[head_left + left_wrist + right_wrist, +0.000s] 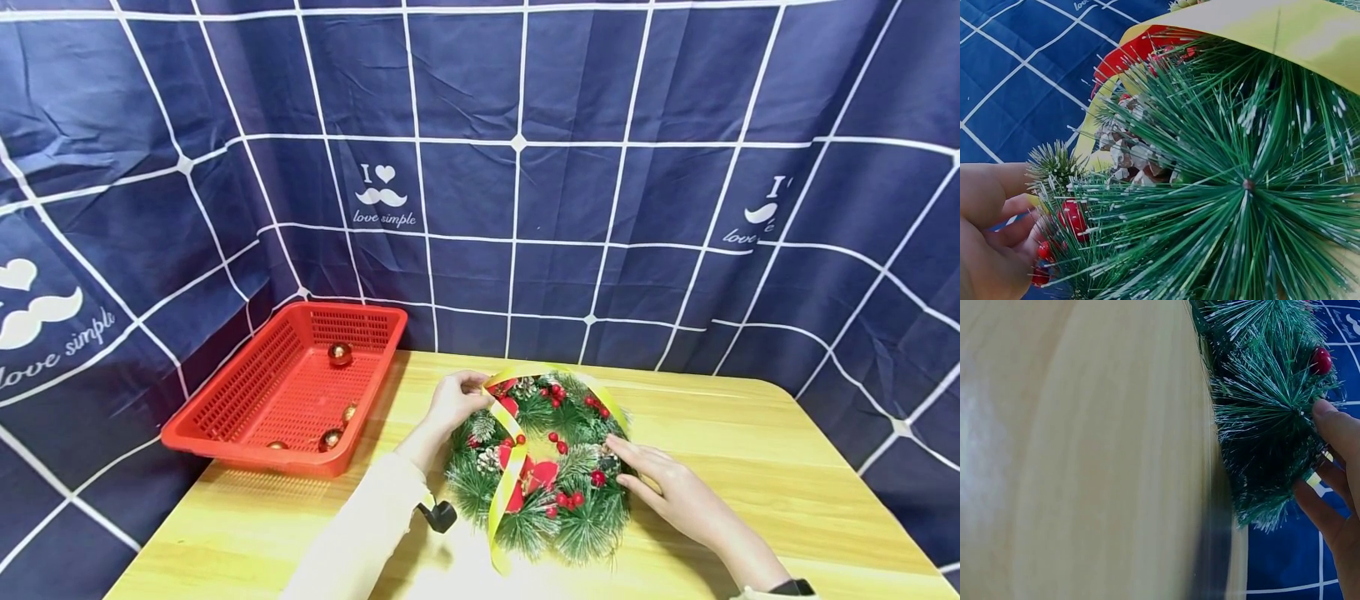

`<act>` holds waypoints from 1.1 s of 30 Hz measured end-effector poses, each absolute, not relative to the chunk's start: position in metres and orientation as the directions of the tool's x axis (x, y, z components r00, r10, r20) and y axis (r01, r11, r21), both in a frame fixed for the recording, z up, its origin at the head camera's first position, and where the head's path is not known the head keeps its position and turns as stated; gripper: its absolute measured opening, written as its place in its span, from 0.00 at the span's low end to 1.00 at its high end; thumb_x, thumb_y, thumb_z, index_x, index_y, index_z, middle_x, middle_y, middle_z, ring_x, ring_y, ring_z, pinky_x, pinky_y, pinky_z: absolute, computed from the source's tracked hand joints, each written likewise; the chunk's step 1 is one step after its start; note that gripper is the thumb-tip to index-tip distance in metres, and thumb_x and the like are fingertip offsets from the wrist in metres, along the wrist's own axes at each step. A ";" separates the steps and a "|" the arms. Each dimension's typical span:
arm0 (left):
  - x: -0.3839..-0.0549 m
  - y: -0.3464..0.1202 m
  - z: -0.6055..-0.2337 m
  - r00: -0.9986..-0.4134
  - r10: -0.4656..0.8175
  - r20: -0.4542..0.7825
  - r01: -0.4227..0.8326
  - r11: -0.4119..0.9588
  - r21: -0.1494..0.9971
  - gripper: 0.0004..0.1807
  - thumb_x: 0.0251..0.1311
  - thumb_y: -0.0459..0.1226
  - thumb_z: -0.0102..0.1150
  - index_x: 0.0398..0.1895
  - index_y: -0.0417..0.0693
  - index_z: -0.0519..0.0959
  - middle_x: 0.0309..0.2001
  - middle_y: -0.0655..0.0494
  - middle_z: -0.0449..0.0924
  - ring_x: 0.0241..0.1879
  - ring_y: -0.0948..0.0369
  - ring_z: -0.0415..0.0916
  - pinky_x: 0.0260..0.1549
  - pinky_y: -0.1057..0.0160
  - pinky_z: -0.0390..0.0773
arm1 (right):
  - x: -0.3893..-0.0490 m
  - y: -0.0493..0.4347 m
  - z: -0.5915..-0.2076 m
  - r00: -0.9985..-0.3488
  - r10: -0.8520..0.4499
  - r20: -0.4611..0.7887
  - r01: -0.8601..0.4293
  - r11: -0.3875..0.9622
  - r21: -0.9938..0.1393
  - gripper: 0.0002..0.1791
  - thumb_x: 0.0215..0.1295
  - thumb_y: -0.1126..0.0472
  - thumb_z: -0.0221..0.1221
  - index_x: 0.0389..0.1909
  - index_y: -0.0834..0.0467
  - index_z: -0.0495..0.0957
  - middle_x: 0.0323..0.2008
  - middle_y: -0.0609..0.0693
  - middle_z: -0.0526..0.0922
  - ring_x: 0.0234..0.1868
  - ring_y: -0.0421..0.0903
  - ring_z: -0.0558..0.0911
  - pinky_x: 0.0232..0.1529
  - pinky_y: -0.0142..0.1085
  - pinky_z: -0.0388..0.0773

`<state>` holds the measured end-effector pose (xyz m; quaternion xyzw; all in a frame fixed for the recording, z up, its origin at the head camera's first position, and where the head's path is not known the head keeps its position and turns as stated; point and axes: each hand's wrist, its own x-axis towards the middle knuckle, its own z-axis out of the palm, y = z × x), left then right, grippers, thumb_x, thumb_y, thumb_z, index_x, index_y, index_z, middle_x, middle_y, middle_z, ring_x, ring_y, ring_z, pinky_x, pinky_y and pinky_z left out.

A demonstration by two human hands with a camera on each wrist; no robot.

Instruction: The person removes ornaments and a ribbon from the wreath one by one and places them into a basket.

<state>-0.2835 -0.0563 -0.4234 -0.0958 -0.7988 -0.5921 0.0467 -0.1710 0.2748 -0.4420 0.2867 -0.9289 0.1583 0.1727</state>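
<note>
A green Christmas wreath [592, 529], dressed with red berries [570, 500], frosted pine cones [1138, 147] and red petal-like pieces [543, 475], is on the wooden table in front of me. Over its far side runs a yellow ribbon [504, 496], which loops at the upper left and hangs across the near side. My left hand [457, 404] grips the wreath's upper left edge beside the ribbon loop, some fingers hidden by needles. On the right edge, my right hand [667, 483] holds the wreath, thumb [1335, 422] at the needles and fingers around its side.
A red plastic basket [375, 350] stands at the table's left, with several shiny baubles [340, 354] inside. A dark blue curtain with white lines [570, 192] hangs behind the table [757, 467] and along both sides.
</note>
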 end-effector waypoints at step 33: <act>-0.287 -0.057 -0.421 -0.971 0.003 0.238 0.234 0.194 0.953 0.09 0.46 0.29 0.63 0.34 0.43 0.82 0.30 0.52 0.80 0.29 0.63 0.75 0.30 0.69 0.76 | -0.169 0.272 -0.443 -0.760 -0.470 0.448 -0.603 0.767 -0.220 0.29 0.60 0.57 0.59 0.63 0.47 0.65 0.60 0.43 0.69 0.56 0.45 0.72 0.55 0.11 0.51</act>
